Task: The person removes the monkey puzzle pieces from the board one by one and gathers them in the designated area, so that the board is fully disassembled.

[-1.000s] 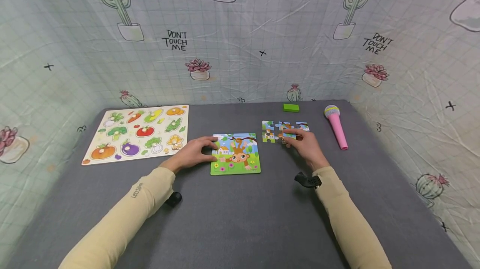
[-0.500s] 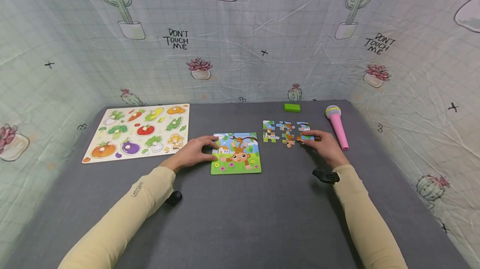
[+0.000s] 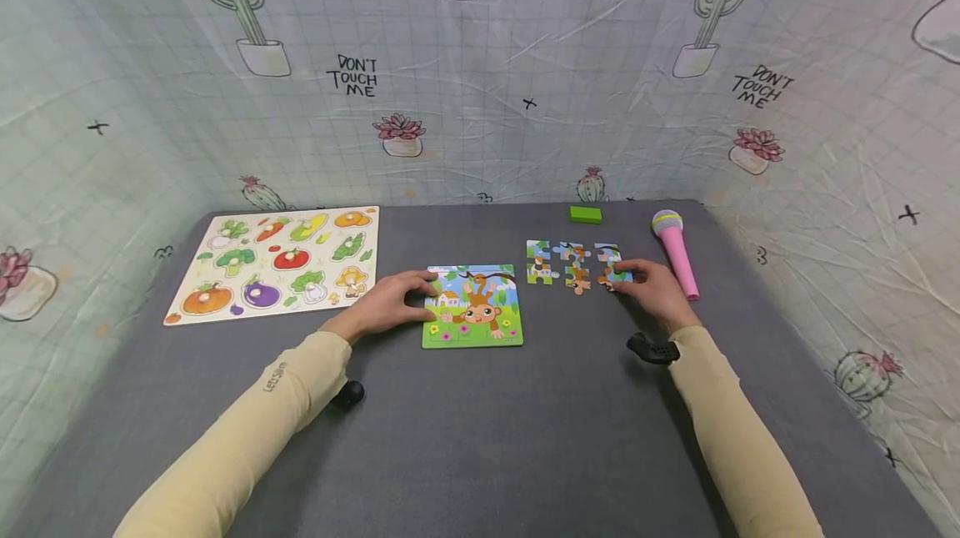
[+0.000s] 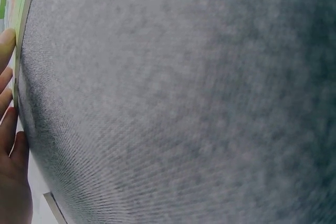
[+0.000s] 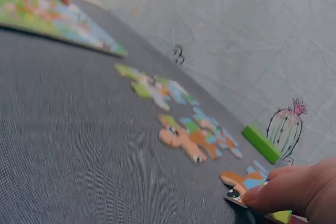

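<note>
My left hand (image 3: pixel 390 303) rests at the left edge of a square monkey puzzle board (image 3: pixel 480 334), thumb and fingertips touching it. At the right, my right hand (image 3: pixel 654 292) pinches a jigsaw piece (image 5: pixel 234 193) showing an eye, held close over the table and slightly tilted. Part of that piece is hidden by the thumb. Just behind it lies a corner piece (image 3: pixel 606 250) with a branch on it. Several other loose pieces lie to its left, among them a house piece (image 3: pixel 538 273), a monkey-face piece (image 3: pixel 577 280) and an upper middle piece (image 3: pixel 573 251).
A vegetable puzzle board (image 3: pixel 255 275) lies on the grey table (image 3: pixel 480 438) at the left. A green block (image 3: pixel 586 214) sits near the back edge, and a pink toy microphone (image 3: pixel 677 258) lies beyond my right hand. A printed cloth (image 3: pixel 480 62) surrounds the table.
My right hand has moved right from the middle column of loose pieces, carrying the pinched piece to the right column below the corner piece. My left hand has stayed on the monkey board.
</note>
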Tool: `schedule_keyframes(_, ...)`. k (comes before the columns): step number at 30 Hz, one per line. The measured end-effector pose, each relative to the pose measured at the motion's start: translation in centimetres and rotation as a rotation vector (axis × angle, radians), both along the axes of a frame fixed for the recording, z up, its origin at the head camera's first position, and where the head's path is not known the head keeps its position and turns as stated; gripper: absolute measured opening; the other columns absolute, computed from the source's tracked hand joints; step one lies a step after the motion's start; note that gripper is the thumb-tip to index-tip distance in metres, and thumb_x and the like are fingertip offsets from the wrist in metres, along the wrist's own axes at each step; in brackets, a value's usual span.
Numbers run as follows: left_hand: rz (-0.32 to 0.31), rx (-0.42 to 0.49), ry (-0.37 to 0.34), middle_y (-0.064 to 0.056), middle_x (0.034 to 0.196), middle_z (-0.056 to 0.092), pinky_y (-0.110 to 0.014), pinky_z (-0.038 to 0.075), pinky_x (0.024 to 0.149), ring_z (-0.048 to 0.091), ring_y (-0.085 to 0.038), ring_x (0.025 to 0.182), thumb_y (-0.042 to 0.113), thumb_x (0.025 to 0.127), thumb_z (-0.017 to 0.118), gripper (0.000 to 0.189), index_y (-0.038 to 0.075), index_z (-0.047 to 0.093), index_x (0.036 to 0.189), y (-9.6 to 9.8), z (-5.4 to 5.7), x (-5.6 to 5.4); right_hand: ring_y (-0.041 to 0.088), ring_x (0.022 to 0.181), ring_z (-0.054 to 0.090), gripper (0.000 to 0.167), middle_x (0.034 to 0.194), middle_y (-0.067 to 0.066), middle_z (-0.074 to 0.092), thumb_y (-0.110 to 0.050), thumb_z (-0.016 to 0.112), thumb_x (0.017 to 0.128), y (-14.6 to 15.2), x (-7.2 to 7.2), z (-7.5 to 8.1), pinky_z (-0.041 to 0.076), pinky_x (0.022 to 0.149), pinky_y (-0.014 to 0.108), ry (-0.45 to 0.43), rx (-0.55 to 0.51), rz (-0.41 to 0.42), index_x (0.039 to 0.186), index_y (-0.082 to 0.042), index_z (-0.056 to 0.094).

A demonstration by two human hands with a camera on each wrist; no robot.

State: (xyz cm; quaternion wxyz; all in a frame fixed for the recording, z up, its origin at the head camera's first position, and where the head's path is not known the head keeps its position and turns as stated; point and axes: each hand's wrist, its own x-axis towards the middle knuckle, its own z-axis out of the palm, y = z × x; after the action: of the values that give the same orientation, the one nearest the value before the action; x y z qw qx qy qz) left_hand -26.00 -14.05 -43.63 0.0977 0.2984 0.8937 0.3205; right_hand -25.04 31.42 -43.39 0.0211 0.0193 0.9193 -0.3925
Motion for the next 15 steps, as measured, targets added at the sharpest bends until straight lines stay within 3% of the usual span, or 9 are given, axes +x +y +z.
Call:
schedule_keyframes(8,-0.008,0.011,0.014,-0.012,0.147,0.047,-0.049,0.032,0.114,0.036,-0.032,0.140,0.025,0.087,0.076,0.038,0.005,0.068,0.117,-0.13,-0.19,0.09,0.035,0.101,0.058,0.037,0.120,0.024,0.062,-0.016,0.072,0.089,0.30,-0.27,-0.55,0.047,0.077,0.038,0.058,0.107,0.041,0.121,0.000,0.065)
schedule_keyframes(15,-0.006,0.006,0.025,-0.012,0.147,0.047,-0.048,0.033,0.113,0.037,-0.032,0.139,0.026,0.087,0.076,0.038,0.005,0.068,0.117,-0.08,-0.26,0.09,0.028,0.090,0.055,0.034,0.114,0.022,0.064,-0.013,0.073,0.088,0.41,-0.20,-0.63,0.044,0.070,0.032,0.089,0.116,0.060,0.118,0.003,0.068)
